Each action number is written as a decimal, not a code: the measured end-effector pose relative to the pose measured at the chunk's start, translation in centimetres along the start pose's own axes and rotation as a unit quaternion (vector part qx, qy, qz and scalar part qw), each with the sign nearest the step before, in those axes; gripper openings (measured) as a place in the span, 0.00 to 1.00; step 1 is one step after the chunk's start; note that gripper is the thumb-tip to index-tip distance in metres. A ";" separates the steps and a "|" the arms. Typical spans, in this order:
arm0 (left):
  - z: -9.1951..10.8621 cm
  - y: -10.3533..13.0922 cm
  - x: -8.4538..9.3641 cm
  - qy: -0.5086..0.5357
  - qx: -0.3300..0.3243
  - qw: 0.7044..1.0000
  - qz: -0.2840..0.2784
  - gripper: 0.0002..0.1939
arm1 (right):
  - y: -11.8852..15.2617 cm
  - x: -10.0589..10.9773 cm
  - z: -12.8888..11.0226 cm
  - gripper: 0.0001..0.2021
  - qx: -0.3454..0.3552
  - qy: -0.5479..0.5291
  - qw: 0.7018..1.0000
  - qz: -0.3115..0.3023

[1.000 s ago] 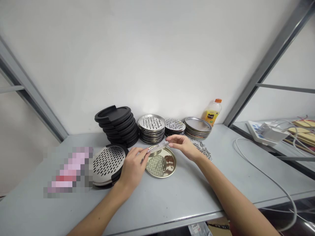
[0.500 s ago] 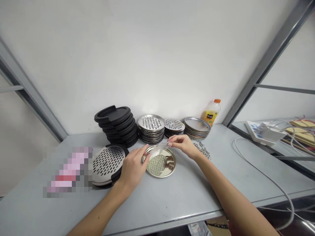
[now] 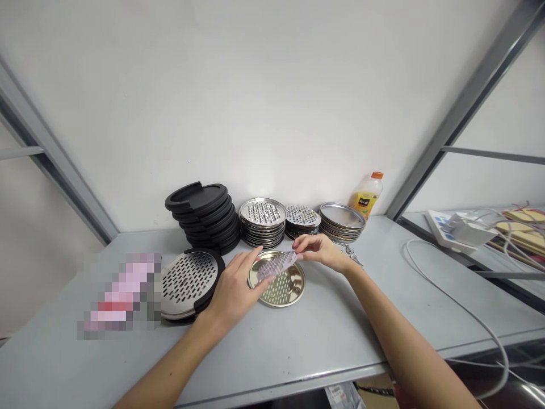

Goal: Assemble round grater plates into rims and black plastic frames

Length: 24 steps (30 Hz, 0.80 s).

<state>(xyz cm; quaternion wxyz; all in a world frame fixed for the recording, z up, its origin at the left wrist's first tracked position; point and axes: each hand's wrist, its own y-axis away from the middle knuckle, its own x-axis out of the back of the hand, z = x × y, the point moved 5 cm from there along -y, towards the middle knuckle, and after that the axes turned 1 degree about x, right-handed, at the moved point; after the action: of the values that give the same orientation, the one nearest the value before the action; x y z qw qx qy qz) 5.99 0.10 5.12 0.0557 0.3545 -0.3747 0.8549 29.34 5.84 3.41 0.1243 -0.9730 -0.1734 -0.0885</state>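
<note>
A perforated metal disc (image 3: 277,265) is held tilted above a shiny round plate (image 3: 284,291) on the grey table. My right hand (image 3: 317,251) pinches the disc's right edge. At its left edge is my left hand (image 3: 237,282), thumb below and fingers spread above, the thumb touching the rim. The plate mirrors the disc's slots. Left of my left hand, a slotted round grater with a black rim (image 3: 189,282) rests on more pieces. Small metal parts (image 3: 351,254) lie behind my right wrist, partly hidden.
Along the wall stand a black ring stack (image 3: 205,218), a grater disc stack (image 3: 263,218), a shorter grater stack (image 3: 301,218), a plate stack (image 3: 342,218) and a bottle (image 3: 367,196). A power strip (image 3: 451,230) and white cable (image 3: 460,301) lie right. Something blurred pink (image 3: 128,292) lies left.
The disc has tilted so that its slotted face shows more. My left thumb has moved lower and away from the fingers. My right hand has shifted slightly right.
</note>
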 end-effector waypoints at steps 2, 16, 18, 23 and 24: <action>-0.1 0.0 -0.3 0.014 0.023 0.999 -0.033 0.31 | 0.0 0.2 0.3 0.09 -0.007 0.017 1.000 -0.020; -1.1 1.5 -2.4 0.003 0.083 0.975 -0.204 0.52 | 0.7 3.9 -0.6 0.07 0.067 0.018 0.977 0.203; -1.1 1.6 -2.4 -0.003 0.078 0.973 -0.216 0.51 | 0.7 4.1 -0.6 0.07 0.084 0.011 0.973 0.215; -1.1 1.2 -2.2 -0.022 0.068 0.979 -0.189 0.46 | 0.6 3.7 -0.6 0.05 0.102 -0.001 0.971 0.217; -1.0 1.1 -2.1 -0.024 0.063 0.983 -0.172 0.43 | 0.6 3.5 -0.6 0.05 0.100 -0.002 0.972 0.211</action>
<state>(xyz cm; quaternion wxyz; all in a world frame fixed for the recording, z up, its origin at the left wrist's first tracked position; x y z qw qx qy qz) 6.57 0.40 2.64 0.1700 0.4368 -0.2547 0.8458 32.71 6.23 4.63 0.2370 -0.9703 0.0277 -0.0405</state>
